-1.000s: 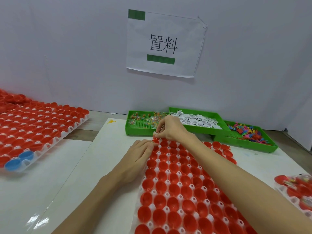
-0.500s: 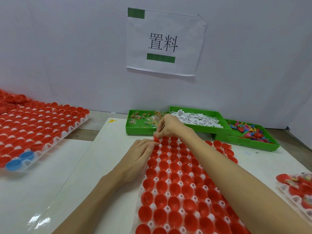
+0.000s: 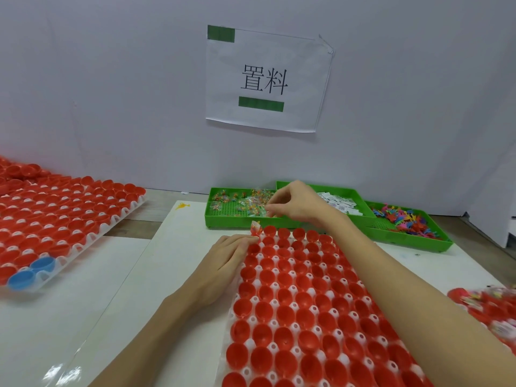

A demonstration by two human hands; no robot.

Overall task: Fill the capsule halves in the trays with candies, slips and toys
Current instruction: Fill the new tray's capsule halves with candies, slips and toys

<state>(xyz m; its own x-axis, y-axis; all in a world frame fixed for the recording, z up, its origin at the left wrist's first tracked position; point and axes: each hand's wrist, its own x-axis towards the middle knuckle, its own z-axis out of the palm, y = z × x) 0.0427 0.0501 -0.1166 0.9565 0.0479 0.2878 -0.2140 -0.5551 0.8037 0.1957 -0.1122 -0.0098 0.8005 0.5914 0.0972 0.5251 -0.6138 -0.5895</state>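
Note:
A white tray [image 3: 252, 319] full of empty red capsule halves [image 3: 284, 297] lies before me. One wrapped candy [image 3: 255, 228] stands in the far left corner half. My left hand [image 3: 223, 263] rests flat on the tray's left edge, fingertips beside that candy. My right hand [image 3: 296, 205] reaches over the green candy tray [image 3: 220, 216] and pinches a clear candy wrapper [image 3: 269, 213] there. Behind it sit a green tray of white slips [image 3: 340, 203] and a green tray of coloured toys [image 3: 402, 219].
Another tray of red halves [image 3: 61, 219], with two blue halves [image 3: 30, 273] at its near corner, lies at the left. A filled tray [image 3: 491, 305] shows at the right edge. A paper sign [image 3: 268, 79] hangs on the white wall behind.
My right hand left a candy in the far corner half and moved back up to the candy tray, where it now pinches a wrapper. My left hand stayed put.

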